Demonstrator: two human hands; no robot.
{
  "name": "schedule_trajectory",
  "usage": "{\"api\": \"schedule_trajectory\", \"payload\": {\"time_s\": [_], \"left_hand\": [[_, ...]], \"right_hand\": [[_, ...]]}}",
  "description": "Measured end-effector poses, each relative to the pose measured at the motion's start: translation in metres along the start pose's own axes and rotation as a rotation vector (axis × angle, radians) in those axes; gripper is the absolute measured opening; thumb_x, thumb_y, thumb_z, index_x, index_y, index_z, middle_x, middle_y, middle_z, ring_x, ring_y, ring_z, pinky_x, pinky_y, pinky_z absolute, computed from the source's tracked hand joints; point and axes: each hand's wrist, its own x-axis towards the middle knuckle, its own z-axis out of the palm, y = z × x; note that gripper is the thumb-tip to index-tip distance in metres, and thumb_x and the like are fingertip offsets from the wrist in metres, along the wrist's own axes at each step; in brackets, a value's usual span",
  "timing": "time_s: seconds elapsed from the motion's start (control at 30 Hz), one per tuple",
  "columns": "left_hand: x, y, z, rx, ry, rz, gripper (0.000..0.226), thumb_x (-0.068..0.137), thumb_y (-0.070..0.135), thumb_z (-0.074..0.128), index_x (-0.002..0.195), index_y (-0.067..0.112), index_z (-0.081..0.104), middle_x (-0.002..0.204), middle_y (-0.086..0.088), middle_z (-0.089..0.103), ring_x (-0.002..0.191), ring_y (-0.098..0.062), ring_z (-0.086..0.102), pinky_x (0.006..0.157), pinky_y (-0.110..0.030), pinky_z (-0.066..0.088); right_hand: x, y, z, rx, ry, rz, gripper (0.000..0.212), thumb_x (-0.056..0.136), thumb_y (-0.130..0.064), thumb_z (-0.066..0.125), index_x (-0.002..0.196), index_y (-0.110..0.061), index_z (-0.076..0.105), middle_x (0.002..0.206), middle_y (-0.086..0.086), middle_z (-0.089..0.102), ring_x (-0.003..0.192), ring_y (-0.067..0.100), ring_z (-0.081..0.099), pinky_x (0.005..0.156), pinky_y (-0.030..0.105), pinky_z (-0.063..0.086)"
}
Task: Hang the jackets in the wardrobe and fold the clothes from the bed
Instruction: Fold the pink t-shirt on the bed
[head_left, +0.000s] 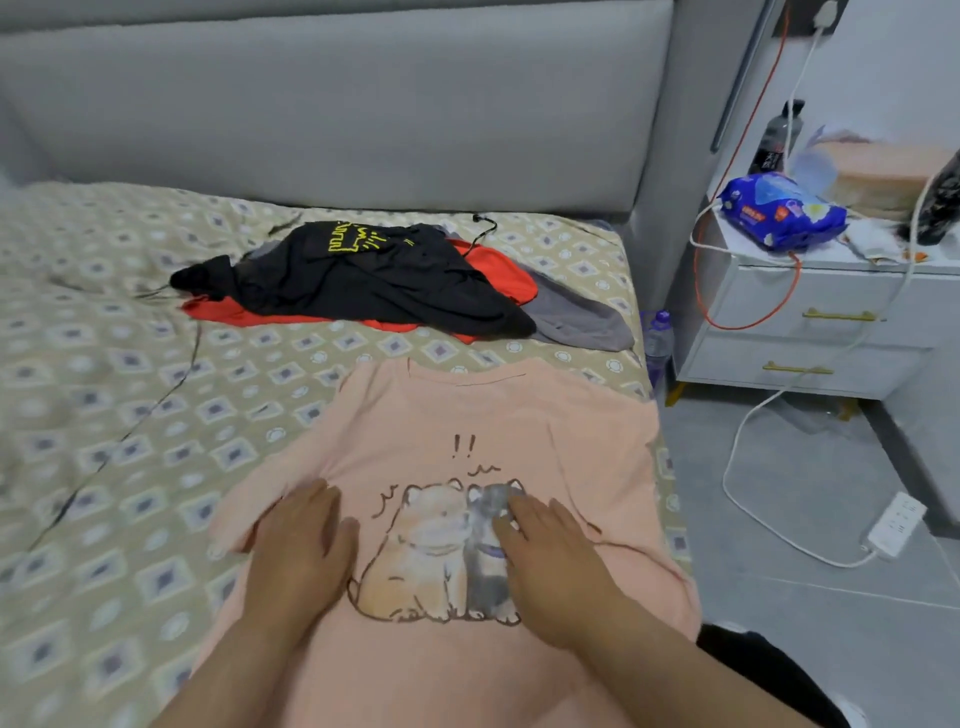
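A pink T-shirt with a cartoon print of two animals lies spread flat, front up, on the near right part of the bed. My left hand rests flat on its left side with straight fingers. On the print's right side my right hand presses flat as well. Farther back lies a heap of clothes: a black garment with a yellow print on top, a red one under it, and a grey one at the right.
A grey padded headboard stands behind the bed. Right of the bed is a white nightstand with a blue packet, a bottle and cables. A white power strip lies on the grey floor. A thin black cable crosses the bedsheet at left.
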Motion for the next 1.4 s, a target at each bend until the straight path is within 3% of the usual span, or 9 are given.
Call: {"api": "schedule_trajectory", "payload": {"time_s": [0.13,0.23,0.4,0.6,0.7,0.77,0.97,1.13,1.4], "left_hand": [[0.003,-0.026,-0.034,-0.213,0.182,-0.412,0.029,0.090,0.038,0.046,0.084,0.010,0.050,0.090,-0.008,0.061,0.093,-0.040,0.058,0.076,-0.044,0.043],[0.020,-0.042,-0.051,-0.309,-0.049,-0.529,0.034,0.087,0.043,0.065,0.091,0.011,0.056,0.088,-0.003,0.064,0.087,-0.032,0.061,0.070,-0.037,0.043],[0.045,-0.043,-0.069,-0.618,-0.257,-0.514,0.032,0.086,0.012,0.066,0.064,0.014,0.043,0.058,-0.005,0.041,0.051,-0.017,0.036,0.047,-0.022,0.026],[0.082,-0.116,-0.087,-1.174,0.290,-1.025,0.016,0.076,0.007,0.068,0.085,0.016,0.058,0.072,-0.008,0.056,0.067,-0.022,0.057,0.048,-0.028,0.047],[0.079,-0.145,-0.074,-1.115,0.317,-1.220,0.046,0.071,0.007,0.061,0.117,0.009,0.058,0.106,-0.015,0.066,0.090,-0.033,0.067,0.076,-0.045,0.058],[0.064,-0.119,-0.081,-0.746,0.258,-1.158,0.062,0.065,0.019,0.062,0.126,0.007,0.057,0.125,-0.021,0.060,0.107,-0.042,0.061,0.085,-0.049,0.054],[0.096,-0.051,-0.066,-0.018,0.082,-0.285,0.065,0.089,0.033,0.062,0.145,0.006,0.044,0.146,-0.016,0.048,0.134,-0.035,0.044,0.110,-0.044,0.033],[0.144,-0.031,-0.042,0.012,-0.284,-0.299,0.066,0.090,0.049,0.059,0.143,0.015,0.040,0.144,-0.013,0.048,0.128,-0.035,0.048,0.102,-0.043,0.042],[0.198,-0.021,-0.034,-0.032,0.035,-0.229,0.012,0.093,0.023,0.052,0.088,0.015,0.059,0.097,-0.012,0.066,0.095,-0.037,0.060,0.087,-0.042,0.046]], "right_hand": [[-0.003,-0.021,0.012,-0.079,-0.005,-0.027,0.058,0.079,-0.045,0.042,0.122,-0.017,0.069,0.130,0.011,0.065,0.120,0.028,0.063,0.095,0.045,0.052],[-0.008,-0.022,0.010,-0.067,0.005,-0.026,0.058,0.082,-0.047,0.040,0.123,-0.017,0.070,0.132,0.009,0.065,0.120,0.025,0.063,0.093,0.042,0.054],[-0.021,-0.014,0.011,-0.039,0.052,-0.036,0.052,0.087,-0.047,0.041,0.122,-0.023,0.070,0.131,0.002,0.066,0.120,0.018,0.064,0.106,0.033,0.043],[-0.026,-0.010,0.012,-0.015,0.111,-0.033,0.048,0.091,-0.046,0.041,0.126,-0.025,0.065,0.135,0.000,0.062,0.122,0.017,0.062,0.096,0.037,0.051],[-0.026,-0.010,0.014,-0.011,0.131,-0.029,0.047,0.091,-0.047,0.041,0.125,-0.027,0.065,0.134,-0.001,0.063,0.121,0.016,0.062,0.099,0.032,0.050],[-0.026,-0.008,0.019,0.004,0.151,-0.028,0.048,0.089,-0.047,0.042,0.126,-0.026,0.065,0.135,-0.001,0.062,0.121,0.017,0.062,0.105,0.031,0.039],[-0.017,-0.008,0.022,0.037,0.196,-0.017,0.049,0.084,-0.042,0.048,0.126,-0.022,0.063,0.133,0.003,0.061,0.116,0.024,0.063,0.099,0.034,0.031],[-0.005,-0.008,0.026,-0.007,0.161,0.073,0.067,0.088,-0.049,0.043,0.147,-0.018,0.047,0.152,0.010,0.045,0.139,0.029,0.045,0.114,0.046,0.019],[-0.002,-0.007,0.029,0.035,0.128,0.082,0.068,0.087,-0.047,0.044,0.148,-0.018,0.045,0.154,0.011,0.043,0.142,0.028,0.041,0.116,0.046,0.019]]}}
